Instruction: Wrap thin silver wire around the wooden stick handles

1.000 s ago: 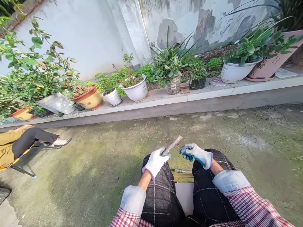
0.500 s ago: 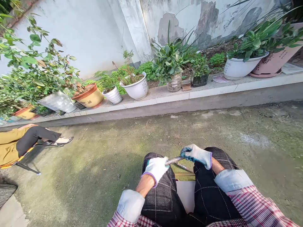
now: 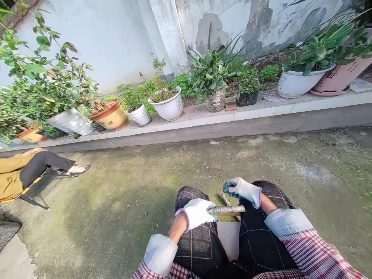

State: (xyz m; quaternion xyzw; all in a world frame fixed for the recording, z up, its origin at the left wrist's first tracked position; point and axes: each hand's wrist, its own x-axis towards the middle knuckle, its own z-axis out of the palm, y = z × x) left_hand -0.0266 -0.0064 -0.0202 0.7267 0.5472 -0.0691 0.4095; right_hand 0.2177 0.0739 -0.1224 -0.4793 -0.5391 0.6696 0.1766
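My left hand (image 3: 199, 213), in a white glove with teal fingers, grips a pale wooden stick (image 3: 238, 209). Silvery cord or wire (image 3: 222, 209) is wound round the stick near my fingers. The stick lies level between my knees, its bare end pointing right. Above and apart from it is my right hand (image 3: 240, 190), gloved too, with its fingers curled closed over my right knee. What those fingers hold is hidden. A thin pale strand (image 3: 226, 200) shows just below them; whether it runs into my grip I cannot tell.
A pale flat surface (image 3: 229, 238) shows between my thighs. At left, a person (image 3: 43, 166) in dark trousers sits on a folding chair (image 3: 27, 192). Several potted plants, among them a white pot (image 3: 167, 106), line a low tiled ledge (image 3: 213, 119) ahead. A tyre (image 3: 8, 232) lies at lower left.
My left hand has turned the stick from slanting up right to level and lower. My right hand has come off the stick's wound part and now sits apart from it.
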